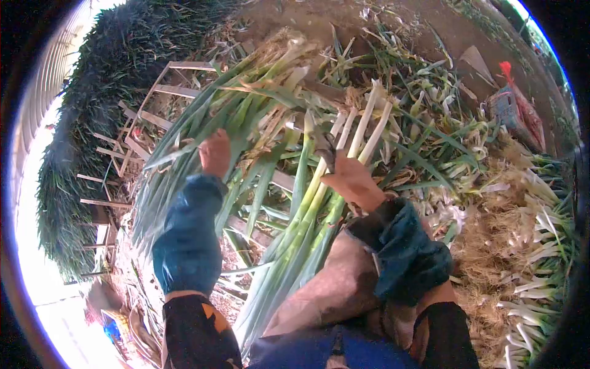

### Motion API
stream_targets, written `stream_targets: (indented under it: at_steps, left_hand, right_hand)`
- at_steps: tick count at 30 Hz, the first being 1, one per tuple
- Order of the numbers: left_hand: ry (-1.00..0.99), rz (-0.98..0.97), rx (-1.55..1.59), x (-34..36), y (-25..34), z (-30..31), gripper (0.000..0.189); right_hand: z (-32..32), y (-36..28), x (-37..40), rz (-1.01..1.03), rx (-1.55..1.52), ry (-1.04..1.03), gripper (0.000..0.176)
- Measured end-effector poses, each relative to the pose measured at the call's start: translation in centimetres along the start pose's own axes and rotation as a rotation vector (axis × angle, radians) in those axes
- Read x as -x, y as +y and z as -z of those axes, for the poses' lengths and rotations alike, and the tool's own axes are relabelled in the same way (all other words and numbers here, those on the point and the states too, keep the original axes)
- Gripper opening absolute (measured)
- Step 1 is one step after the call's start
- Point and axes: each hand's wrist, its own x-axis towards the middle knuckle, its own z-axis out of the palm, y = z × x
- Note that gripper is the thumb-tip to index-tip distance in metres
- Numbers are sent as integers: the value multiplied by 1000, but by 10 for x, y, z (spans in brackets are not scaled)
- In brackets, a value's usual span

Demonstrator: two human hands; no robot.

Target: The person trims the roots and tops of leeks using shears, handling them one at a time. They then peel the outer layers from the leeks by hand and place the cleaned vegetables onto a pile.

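My left hand (215,154) is over the green leaves of a heap of long leeks (236,120), its fingers curled at a leaf; the exact grip is too small to make out. My right hand (355,183) is closed round the handle of a dark metal tool (324,144), which points up and away from me. Beside that hand, several leeks with white stems (369,123) lie with their roots away from me. Their green leaves (289,252) run down past my knee, left of my leg.
Wooden frames (138,132) stand at the left before a dark green pile of leaves (110,80). Leaf scraps (430,104) litter the ground ahead and right. Rooted leeks (534,283) line the right edge. A red and grey package (516,114) sits at the far right.
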Motion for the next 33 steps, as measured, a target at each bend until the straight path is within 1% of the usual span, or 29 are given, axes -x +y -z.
stream_targets:
  at_steps: [1,2,3,4,5,6,7,8,10,11,13,14,15,16,18,19,22,23,26,27,28,30,31,33]
  left_hand:
    - [-217,-28,36,16,18,21,43]
    - [-120,-50,100,48,32,18,42]
    - [-236,-49,225,67,44,36,40]
    - [-353,-34,347,85,57,56,39]
    - [-321,-5,407,115,69,56,35]
    - [-182,3,422,142,83,58,32]
    - [-320,-58,457,166,92,66,30]
    - [-453,-60,550,179,97,82,32]
    - [-447,-65,767,194,101,88,35]
    - [-477,-119,752,192,97,98,36]
    - [-522,-230,724,161,87,120,39]
    - [-704,-139,726,143,85,115,42]
    - [-489,-190,825,131,87,105,38]
    - [-275,-238,914,123,90,88,35]
    - [-185,-174,1008,111,104,41,27]
    - [-135,-144,1054,101,109,28,24]
    - [-476,-184,801,67,112,47,20]
    - [-500,-111,805,64,117,43,18]
    - [-170,1,907,46,127,30,16]
    - [-148,30,750,34,135,26,17]
    - [-184,44,787,25,138,22,17]
    - [-261,66,861,10,145,7,19]
    - [-294,212,891,1,151,-3,20]
    - [-300,184,946,1,144,12,23]
  right_hand:
    - [-1,-9,4,20,21,9,44]
    - [-4,-15,6,44,43,22,44]
    - [-14,-14,7,153,89,84,45]
    - [-18,-21,11,188,101,65,45]
    - [-21,-29,17,219,112,40,45]
    - [-25,-33,22,250,123,11,45]
    - [-28,-30,25,333,95,-14,43]
    - [-32,-24,23,330,125,-35,42]
    - [-38,-9,14,325,184,-72,39]
    - [-31,-11,17,125,93,-91,34]
    - [-32,-2,21,154,131,-31,28]
    - [-32,1,22,168,150,3,25]
    - [-31,-3,28,96,143,-32,24]
    - [-31,-6,32,97,131,-104,28]
    - [-30,-8,37,102,110,-244,35]
    - [-32,-9,32,38,140,-302,39]
    - [-36,0,17,87,17,-246,40]
    - [-32,-2,14,136,58,-221,40]
    - [-22,-6,9,222,115,-130,39]
    - [-28,-3,8,216,90,-99,39]
    - [-32,1,7,208,67,-67,39]
    - [-31,-1,14,155,13,-95,40]
    - [-29,-2,16,130,-13,-107,40]
    - [-16,-13,24,241,34,-152,40]
